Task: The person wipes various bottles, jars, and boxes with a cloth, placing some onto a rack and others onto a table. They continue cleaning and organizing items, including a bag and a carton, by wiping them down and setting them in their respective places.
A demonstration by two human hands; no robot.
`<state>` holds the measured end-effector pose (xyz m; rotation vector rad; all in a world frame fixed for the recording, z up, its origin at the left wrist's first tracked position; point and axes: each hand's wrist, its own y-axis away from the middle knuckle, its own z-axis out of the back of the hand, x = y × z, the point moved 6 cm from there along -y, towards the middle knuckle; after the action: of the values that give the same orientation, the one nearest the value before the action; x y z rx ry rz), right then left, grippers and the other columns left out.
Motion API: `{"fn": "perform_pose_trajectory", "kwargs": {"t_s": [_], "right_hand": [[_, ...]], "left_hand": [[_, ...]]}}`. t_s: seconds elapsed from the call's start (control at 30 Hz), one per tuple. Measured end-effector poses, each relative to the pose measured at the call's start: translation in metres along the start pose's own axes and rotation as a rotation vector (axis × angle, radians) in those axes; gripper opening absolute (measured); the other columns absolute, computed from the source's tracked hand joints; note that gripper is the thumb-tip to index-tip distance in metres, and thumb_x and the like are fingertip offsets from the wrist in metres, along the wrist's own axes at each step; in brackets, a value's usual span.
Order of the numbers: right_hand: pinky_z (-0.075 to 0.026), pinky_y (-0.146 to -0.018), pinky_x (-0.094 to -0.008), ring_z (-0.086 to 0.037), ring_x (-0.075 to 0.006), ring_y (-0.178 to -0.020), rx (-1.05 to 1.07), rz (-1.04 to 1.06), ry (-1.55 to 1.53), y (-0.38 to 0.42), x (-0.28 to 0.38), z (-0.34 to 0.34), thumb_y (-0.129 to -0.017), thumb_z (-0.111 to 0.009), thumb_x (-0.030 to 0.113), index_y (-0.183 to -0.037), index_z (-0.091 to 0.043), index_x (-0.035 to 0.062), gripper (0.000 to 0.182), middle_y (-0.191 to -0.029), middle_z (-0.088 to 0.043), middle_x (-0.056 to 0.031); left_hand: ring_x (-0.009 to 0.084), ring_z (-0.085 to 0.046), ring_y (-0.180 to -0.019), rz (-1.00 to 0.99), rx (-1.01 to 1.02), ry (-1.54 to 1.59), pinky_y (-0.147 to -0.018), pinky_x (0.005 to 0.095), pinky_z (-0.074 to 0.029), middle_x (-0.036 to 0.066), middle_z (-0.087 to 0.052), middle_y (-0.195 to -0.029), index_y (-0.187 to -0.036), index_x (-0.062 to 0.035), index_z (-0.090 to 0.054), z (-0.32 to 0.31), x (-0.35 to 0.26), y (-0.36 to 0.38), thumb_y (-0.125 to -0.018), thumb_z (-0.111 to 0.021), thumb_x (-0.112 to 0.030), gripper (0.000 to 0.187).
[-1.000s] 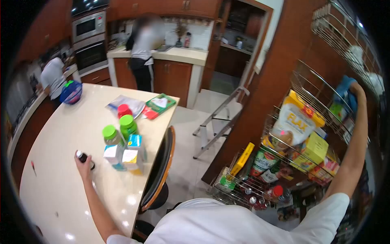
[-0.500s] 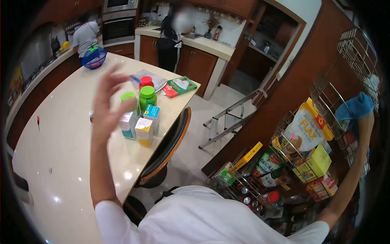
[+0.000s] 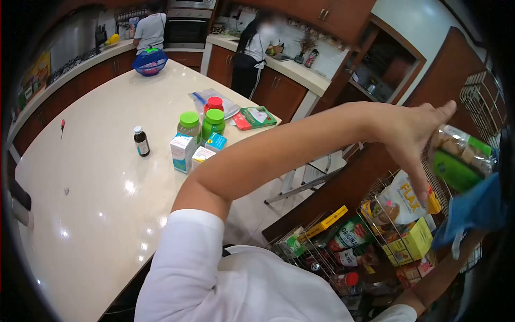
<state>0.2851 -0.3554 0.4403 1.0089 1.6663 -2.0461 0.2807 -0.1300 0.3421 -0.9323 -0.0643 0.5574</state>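
My left hand point(image 3: 416, 137) reaches across my body to the right, its thumb and fingers spread wide beside a clear jar point(image 3: 464, 155) with a green label and brown pieces inside. Whether the palm touches the jar is unclear. The jar is tilted just above a blue cloth point(image 3: 469, 212). My right forearm point(image 3: 448, 263) rises from below to this cloth, which my right hand holds; its fingers are mostly hidden. Below my left hand, a wire door rack point(image 3: 394, 236) holds a flax bag point(image 3: 399, 198) and a yellow-green box point(image 3: 410, 241).
The pale island point(image 3: 102, 204) bears a brown bottle point(image 3: 141, 141), green-lidded bottles point(image 3: 213, 122), small boxes point(image 3: 183, 153) and a blue covered basket point(image 3: 150, 63). Two people point(image 3: 150, 29) point(image 3: 257, 45) stand by the far counters. A folding step ladder point(image 3: 316, 170) stands beyond my left arm.
My left hand has swung from above the island to the door racks at right. The jar has come into view by the blue cloth, which is lower. The view has shifted.
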Motion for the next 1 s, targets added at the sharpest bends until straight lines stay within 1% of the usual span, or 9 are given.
{"fn": "perform_pose_trajectory", "kwargs": {"t_s": [0.13, 0.17, 0.23, 0.27, 0.4, 0.43, 0.5, 0.63, 1.0], "right_hand": [[-0.047, -0.089, -0.0375, -0.059, -0.0267, -0.1, 1.311, -1.365, -0.595, 0.098, -0.101, -0.052, -0.089, -0.057, 0.016, -0.118, -0.056, -0.0015, 0.034, -0.114, -0.059, -0.0156], [-0.049, -0.086, -0.0342, -0.06, -0.0256, -0.098, 1.26, -1.114, -0.236, 0.094, -0.085, -0.074, -0.09, -0.057, 0.017, -0.121, -0.053, -0.0016, 0.036, -0.113, -0.058, -0.0186], [-0.05, -0.085, -0.0308, -0.059, -0.0227, -0.1, 0.937, 0.142, -0.111, 0.05, 0.032, -0.09, -0.09, -0.058, 0.017, -0.123, -0.052, -0.0006, 0.037, -0.113, -0.059, -0.0166], [-0.05, -0.085, -0.0308, -0.059, -0.0227, -0.1, 0.923, 0.147, -0.128, 0.069, 0.045, -0.104, -0.09, -0.058, 0.017, -0.123, -0.052, -0.0006, 0.037, -0.113, -0.059, -0.0166], [-0.048, -0.087, -0.0314, -0.058, -0.022, -0.103, 0.153, -1.071, -1.023, 0.173, 0.04, -0.177, -0.088, -0.061, 0.02, -0.12, -0.054, -0.0005, 0.039, -0.11, -0.061, -0.0148], [-0.047, -0.087, -0.0295, -0.057, -0.0185, -0.103, 0.399, -0.867, -0.722, 0.14, 0.064, -0.2, -0.088, -0.06, 0.02, -0.116, -0.057, -0.001, 0.034, -0.107, -0.062, -0.0118], [-0.045, -0.087, -0.0278, -0.055, -0.0148, -0.1, 0.634, -0.907, -0.802, 0.109, 0.095, -0.252, -0.09, -0.056, 0.019, -0.115, -0.057, 0.0006, 0.03, -0.107, -0.061, -0.0088], [-0.045, -0.079, -0.0283, -0.053, -0.0132, -0.09, 0.561, -1.13, -0.899, 0.13, 0.125, -0.32, -0.093, -0.05, 0.021, -0.105, -0.058, 0.002, 0.024, -0.095, -0.059, -0.0041], [-0.046, -0.079, -0.0312, -0.057, -0.0174, -0.086, 0.617, -1.08, -1.034, 0.081, 0.192, -0.329, -0.087, -0.058, 0.02, -0.103, -0.058, -0.001, 0.027, -0.094, -0.062, -0.0097]], "left_hand": [[0.0317, -0.047, -0.121, 0.17, 0.219, 0.45, -0.102, 0.0295, -0.035, 0.035, -0.045, -0.126, -0.138, 0.0184, -0.009, -0.009, -0.01, 0.025, -0.043, -0.092, -0.038, 0.138], [0.0326, -0.046, -0.123, 0.132, 0.201, 0.497, -0.103, 0.0305, -0.035, 0.035, -0.043, -0.129, -0.138, 0.0175, -0.012, -0.011, -0.003, 0.038, -0.042, -0.093, -0.037, 0.137], [0.0307, -0.05, -0.119, 0.235, 0.08, 0.728, -0.101, 0.0328, -0.038, 0.03, -0.046, -0.129, -0.139, 0.0126, -0.02, -0.018, 0.022, 0.074, -0.045, -0.091, -0.031, 0.126], [0.0284, -0.053, -0.113, 0.27, 0.101, 0.742, -0.098, 0.0321, -0.041, 0.026, -0.051, -0.123, -0.138, 0.0087, -0.026, -0.019, 0.023, 0.09, -0.047, -0.089, -0.028, 0.116], [0.0213, -0.06, -0.097, 0.555, -0.105, 0.622, -0.085, 0.0332, -0.048, 0.012, -0.061, -0.105, -0.129, -0.0034, -0.041, -0.011, 0.034, 0.158, -0.052, -0.083, -0.019, 0.089], [0.0213, -0.06, -0.097, 0.563, -0.118, 0.611, -0.085, 0.0332, -0.048, 0.012, -0.061, -0.105, -0.129, -0.0034, -0.041, -0.015, 0.035, 0.167, -0.052, -0.083, -0.019, 0.089], [0.0293, -0.06, -0.095, 0.534, -0.483, 0.098, -0.082, 0.04, -0.047, 0.014, -0.06, -0.099, -0.13, -0.005, -0.04, -0.005, 0.047, 0.198, -0.052, -0.083, -0.02, 0.09], [0.0356, -0.053, -0.102, 0.761, -0.576, -0.77, -0.082, 0.0448, -0.039, 0.016, -0.053, -0.111, -0.135, -0.0123, -0.039, 0.01, 0.037, 0.234, -0.049, -0.08, -0.022, 0.095], [0.0283, -0.054, -0.112, 0.73, -0.796, -0.364, -0.094, 0.0353, -0.043, 0.014, -0.055, -0.121, -0.136, -0.0093, -0.04, 0.02, 0.027, 0.296, -0.045, -0.082, -0.019, 0.1]]}}
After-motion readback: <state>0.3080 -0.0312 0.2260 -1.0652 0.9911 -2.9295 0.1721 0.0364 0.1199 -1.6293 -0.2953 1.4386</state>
